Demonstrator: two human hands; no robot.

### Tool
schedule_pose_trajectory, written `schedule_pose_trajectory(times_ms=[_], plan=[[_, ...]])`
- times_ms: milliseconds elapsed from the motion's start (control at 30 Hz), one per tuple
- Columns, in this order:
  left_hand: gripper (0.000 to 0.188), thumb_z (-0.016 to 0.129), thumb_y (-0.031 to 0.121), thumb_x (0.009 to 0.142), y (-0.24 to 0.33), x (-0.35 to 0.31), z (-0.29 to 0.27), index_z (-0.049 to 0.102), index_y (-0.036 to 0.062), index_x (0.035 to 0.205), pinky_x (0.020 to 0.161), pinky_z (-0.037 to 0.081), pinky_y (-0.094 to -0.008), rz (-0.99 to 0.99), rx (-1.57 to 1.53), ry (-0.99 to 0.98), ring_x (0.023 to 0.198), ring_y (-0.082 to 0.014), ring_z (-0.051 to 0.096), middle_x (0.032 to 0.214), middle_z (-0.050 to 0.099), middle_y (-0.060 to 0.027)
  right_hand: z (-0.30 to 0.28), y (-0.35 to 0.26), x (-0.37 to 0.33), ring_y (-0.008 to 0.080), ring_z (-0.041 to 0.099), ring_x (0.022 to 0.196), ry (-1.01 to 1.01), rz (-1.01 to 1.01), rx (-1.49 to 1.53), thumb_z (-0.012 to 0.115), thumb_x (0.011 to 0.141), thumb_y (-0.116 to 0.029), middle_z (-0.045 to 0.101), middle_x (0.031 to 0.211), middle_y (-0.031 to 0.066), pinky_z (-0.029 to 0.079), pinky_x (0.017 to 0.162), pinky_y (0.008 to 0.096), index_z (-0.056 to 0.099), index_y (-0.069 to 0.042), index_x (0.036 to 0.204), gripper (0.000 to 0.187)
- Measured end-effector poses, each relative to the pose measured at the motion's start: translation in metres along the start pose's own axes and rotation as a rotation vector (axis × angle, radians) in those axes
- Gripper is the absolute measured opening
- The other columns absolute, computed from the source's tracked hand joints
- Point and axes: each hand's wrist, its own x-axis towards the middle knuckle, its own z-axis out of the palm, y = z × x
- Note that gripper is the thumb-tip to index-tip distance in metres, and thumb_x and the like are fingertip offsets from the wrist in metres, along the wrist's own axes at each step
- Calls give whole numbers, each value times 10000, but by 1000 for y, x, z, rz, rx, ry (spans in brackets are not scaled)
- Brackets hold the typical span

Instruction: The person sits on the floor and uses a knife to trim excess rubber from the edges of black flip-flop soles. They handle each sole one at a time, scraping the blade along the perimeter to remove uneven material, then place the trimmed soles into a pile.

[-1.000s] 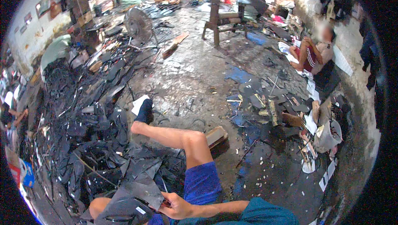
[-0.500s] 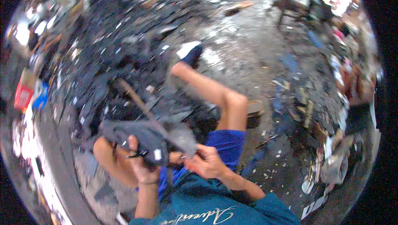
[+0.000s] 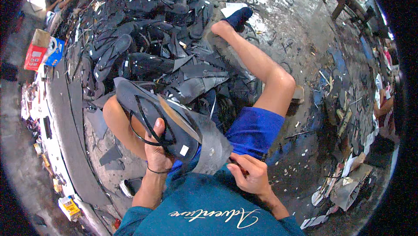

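Note:
My left hand (image 3: 157,149) is closed on a black flip-flop (image 3: 146,110), its thumb over the sole near the thong straps. The flip-flop is tilted above my left thigh, with a small white label near one end. Along its right edge runs a tan strip (image 3: 178,116). A broad grey curved flat piece (image 3: 213,144) lies beside it, its kind unclear. My right hand (image 3: 250,173) is at the right edge of that grey piece, fingers pinched together. What they hold, if anything, is hidden.
Several black flip-flops (image 3: 114,55) and dark sheet scraps (image 3: 204,83) are piled ahead of me. A red box (image 3: 35,55) and a blue box (image 3: 54,52) stand at the left. A yellow box (image 3: 69,207) lies lower left. Scraps litter the floor at right.
The view has shifted and become sharper. The flip-flop's far end appears higher, and the straps show more clearly. My right hand appears farther right and lower, still by the grey piece.

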Motion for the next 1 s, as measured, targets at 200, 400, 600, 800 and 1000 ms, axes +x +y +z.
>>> schedule_pose_trajectory(times_ms=[200,400,600,800,1000], plan=[[554,739,334,825,-7,-19,-28,564,10,1239,833,575,-390,40,262,59,908,-253,690,1045,684,-107,24,-10,38,312,693,781,-174,-51,113,696,754,-73,690,918,158,564,725,366,646,-43,1207,457],[521,763,271,812,2,-29,-48,568,-28,1191,793,566,-329,99,331,64,890,-216,687,1039,678,-109,37,-17,72,319,708,835,-302,-67,291,639,848,-83,691,919,194,572,752,369,640,-96,1264,416],[653,772,405,782,5,-28,-54,558,-38,1211,793,557,-329,65,408,70,900,-212,673,1065,664,-113,37,-8,51,304,705,794,-316,27,238,660,896,-136,688,901,186,571,714,382,644,-98,1254,360],[752,801,509,720,12,-26,-42,569,-9,1213,805,549,-327,72,399,7,927,-204,653,1043,654,-95,104,-4,112,305,705,758,-68,-185,135,639,928,-211,704,913,163,570,669,396,660,-104,1212,305],[509,708,314,872,-6,-24,-62,553,-1,1241,828,530,-321,136,367,140,989,-208,631,1101,637,-81,123,-24,191,355,691,738,-8,-268,231,601,968,-254,710,915,152,558,671,393,693,-70,1107,248]])
